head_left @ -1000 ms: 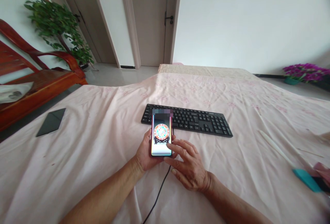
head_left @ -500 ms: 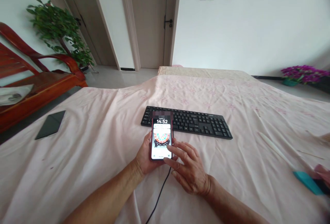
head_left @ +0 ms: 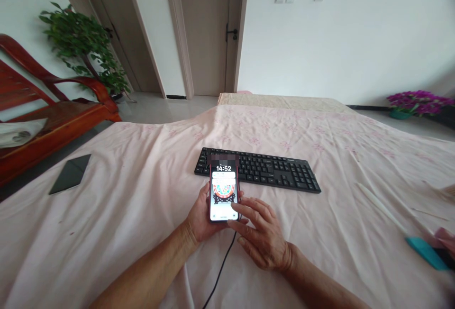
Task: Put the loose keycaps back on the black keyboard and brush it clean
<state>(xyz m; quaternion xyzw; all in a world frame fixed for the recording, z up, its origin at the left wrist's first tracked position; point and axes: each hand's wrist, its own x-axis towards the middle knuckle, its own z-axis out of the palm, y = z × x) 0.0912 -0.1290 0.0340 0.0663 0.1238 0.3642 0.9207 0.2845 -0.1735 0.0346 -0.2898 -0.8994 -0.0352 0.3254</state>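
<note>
A smartphone (head_left: 223, 195) with its lock screen lit, showing 14:52, stands tilted towards me in my left hand (head_left: 201, 214). The left thumb lies along the phone's left edge; the other fingers are mostly hidden behind it. My right hand (head_left: 263, 233) is at the phone's lower right, fingers apart, with fingertips over or touching the lower screen; contact is hard to tell. Just beyond, a black keyboard (head_left: 277, 171) lies on the pink cloth, its left part covered by the phone. A black cable (head_left: 222, 266) runs from under the hands towards me.
The pink floral cloth (head_left: 142, 233) covers the surface. A dark tablet-like slab (head_left: 71, 174) lies at the left. On the right are a pale stick-like thing (head_left: 378, 200) and a teal object (head_left: 426, 252). A wooden bench (head_left: 60, 110) stands beyond the left edge.
The phone and both hands hold nearly the same pose. The whole view has shifted very slightly; nothing has been taken up or let go.
</note>
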